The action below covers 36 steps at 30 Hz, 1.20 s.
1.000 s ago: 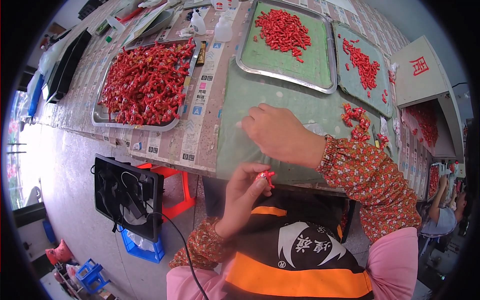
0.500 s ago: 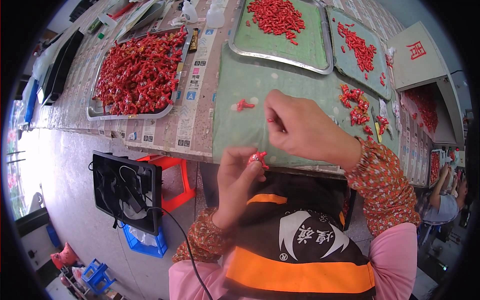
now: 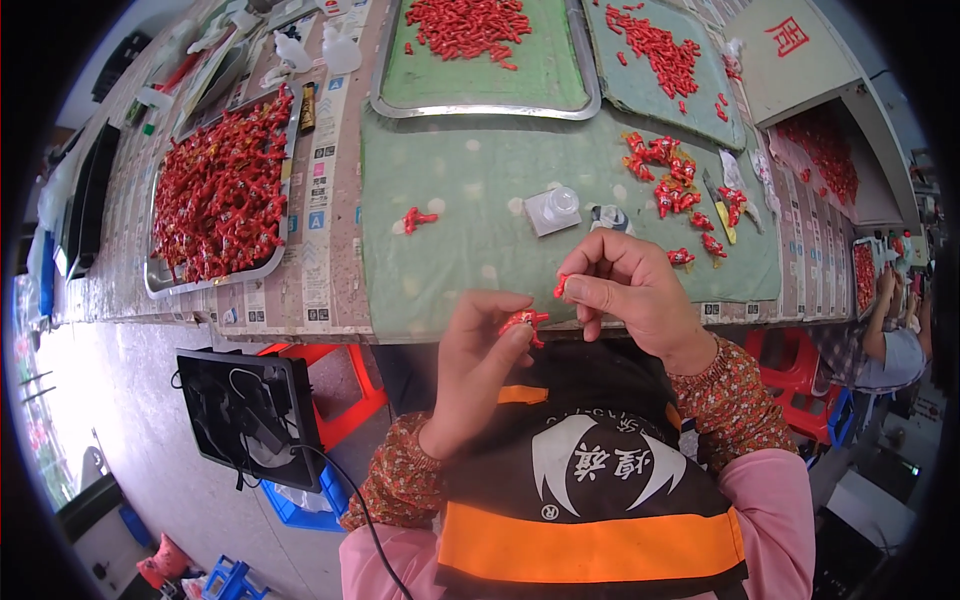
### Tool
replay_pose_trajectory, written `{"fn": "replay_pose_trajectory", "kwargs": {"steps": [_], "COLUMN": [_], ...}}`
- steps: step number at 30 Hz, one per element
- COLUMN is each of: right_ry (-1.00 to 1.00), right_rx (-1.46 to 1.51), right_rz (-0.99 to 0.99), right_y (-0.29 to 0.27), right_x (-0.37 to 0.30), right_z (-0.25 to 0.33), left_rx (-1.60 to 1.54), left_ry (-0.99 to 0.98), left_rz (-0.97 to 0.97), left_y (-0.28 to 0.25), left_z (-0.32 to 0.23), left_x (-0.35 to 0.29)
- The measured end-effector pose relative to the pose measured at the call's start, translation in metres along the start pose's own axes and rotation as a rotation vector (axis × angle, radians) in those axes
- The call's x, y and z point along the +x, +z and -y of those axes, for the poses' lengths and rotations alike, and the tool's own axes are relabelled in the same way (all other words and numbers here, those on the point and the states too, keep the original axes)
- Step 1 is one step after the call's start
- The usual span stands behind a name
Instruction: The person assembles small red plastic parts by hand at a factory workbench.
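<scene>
By the pale green cloth [image 3: 425, 280], we had a grip

Our left hand [image 3: 474, 352] pinched a small, shiny red figure with stubby limbs [image 3: 529, 319]. Our right hand [image 3: 641, 297] pinched a tiny red piece [image 3: 560, 287] near it, not touching. Another little red figure [image 3: 418, 219] lay on the cloth.

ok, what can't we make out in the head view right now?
All in the head view:
- Red figure: partly covered by the left hand holding it.
- Small red piece: mostly hidden by the fingertips of the right hand; full shape unclear.
- Green-lined metal tray: far side cut off by the top edge.
- Red pile: upper pieces hide lower ones; no count possible.
</scene>
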State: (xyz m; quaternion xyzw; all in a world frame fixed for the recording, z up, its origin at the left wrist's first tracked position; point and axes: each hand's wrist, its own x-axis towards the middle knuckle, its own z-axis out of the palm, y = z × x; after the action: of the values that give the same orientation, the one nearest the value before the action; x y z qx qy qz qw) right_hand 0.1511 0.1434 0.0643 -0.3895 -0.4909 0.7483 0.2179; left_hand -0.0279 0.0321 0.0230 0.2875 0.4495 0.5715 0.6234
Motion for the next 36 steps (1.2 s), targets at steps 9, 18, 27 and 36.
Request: {"fn": "replay_pose_trajectory", "kwargs": {"steps": [9, 18, 27, 36], "right_ry": [-0.178, -0.066, 0.080, -0.044], "right_rx": [-0.151, -0.110, -0.017, -0.112], "right_rz": [-0.161, -0.125, -0.119, -0.072], "right_y": [-0.006, -0.006, -0.003, 0.001], "right_x": [-0.007, -0.007, -0.006, -0.010], "right_z": [-0.012, -0.015, -0.018, -0.023], "left_rx": [0.054, 0.157, 0.286, 0.362], "left_ry": [-0.083, -0.119, -0.045, -0.005], "left_rz": [0.060, 0.017, -0.002, -0.030], "left_y": [0.010, 0.021, 0.026, 0.022], "left_z": [0.008, 0.004, 0.006, 0.010], "left_x": [0.007, 0.010, 0.013, 0.012]}}
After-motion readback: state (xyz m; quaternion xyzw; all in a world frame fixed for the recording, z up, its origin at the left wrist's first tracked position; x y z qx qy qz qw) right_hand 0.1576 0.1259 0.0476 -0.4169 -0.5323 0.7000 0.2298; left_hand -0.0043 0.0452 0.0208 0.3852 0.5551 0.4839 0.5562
